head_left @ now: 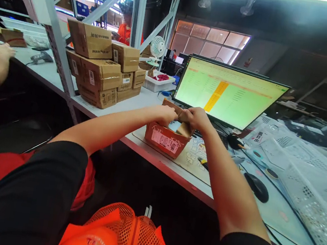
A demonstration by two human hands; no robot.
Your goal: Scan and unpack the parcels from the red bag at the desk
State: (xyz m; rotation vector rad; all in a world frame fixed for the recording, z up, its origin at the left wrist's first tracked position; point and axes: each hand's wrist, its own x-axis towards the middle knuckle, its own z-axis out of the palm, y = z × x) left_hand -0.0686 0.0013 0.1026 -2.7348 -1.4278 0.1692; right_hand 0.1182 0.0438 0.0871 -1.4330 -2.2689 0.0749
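Nearest is an orange mesh vest (129,237) at the bottom edge, with both bare forearms reaching away from it over the edge of the table (174,170). On the table a little right of centre sits a small cardboard box (165,138) with a white label on its near side, resting on a pale mat (197,161). The left hand (166,116) and the right hand (195,118) meet above the box, each closed on an upper flap (180,112), fingers pinching the cardboard. To the right of the box lie a black mouse (257,187) and its cable, and further right white plastic baskets (306,178). Just behind the hands stands a monitor (227,93) showing a green spreadsheet. Left of it and further back is a stack of sealed boxes (104,67), with a small white fan (157,48) beyond. At the far left another person's hand (1,59) rests on the table.
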